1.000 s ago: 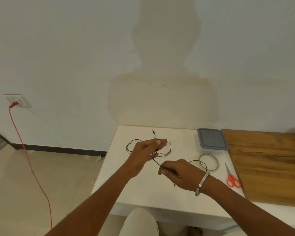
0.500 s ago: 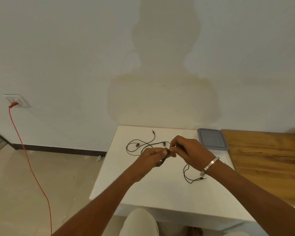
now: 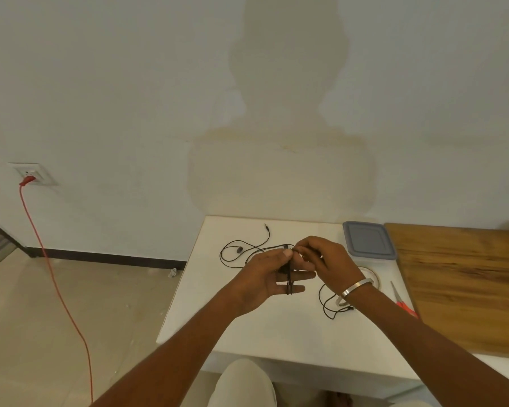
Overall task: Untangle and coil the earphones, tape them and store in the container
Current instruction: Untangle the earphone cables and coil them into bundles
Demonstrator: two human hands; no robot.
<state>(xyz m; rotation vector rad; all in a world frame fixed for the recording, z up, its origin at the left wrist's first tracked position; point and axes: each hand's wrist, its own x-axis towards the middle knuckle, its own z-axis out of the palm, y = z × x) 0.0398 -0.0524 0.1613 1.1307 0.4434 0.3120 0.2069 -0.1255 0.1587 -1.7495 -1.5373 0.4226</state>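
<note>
- Far left of the white table (image 3: 276, 333), there's a wall socket (image 3: 33, 173) with a red plug in it, and a red cable (image 3: 58, 286) drops from it down across the floor.
- On the table's far left part, the black earphones (image 3: 232, 250) lie in loose loops, one earbud sitting inside a loop and the jack end pointing toward the wall.
- Left hand (image 3: 266, 276) is over the middle of the table, palm turned up-ish, fingers mostly straight and spread sideways. The earphone cord runs in a few turns around those fingers, and the thumb presses it down at the top.
- Right hand (image 3: 325, 261) is just right of it, touching it, fingertips curled and pinching the cord right where the left thumb is. There's a metal bangle (image 3: 354, 289) on that wrist.
- Another stretch of cord hangs from the hands and loops on the table below the right wrist.
- The tape roll (image 3: 372, 279) lies on the table behind the right wrist, mostly hidden.
- The container (image 3: 368, 240) with its grey lid on sits at the table's back right corner, near the wall.
- Red-handled scissors (image 3: 401, 301) lie by the table's right edge, in front of the container.
- A wooden board (image 3: 465, 283) butts up against the table's right side.
</note>
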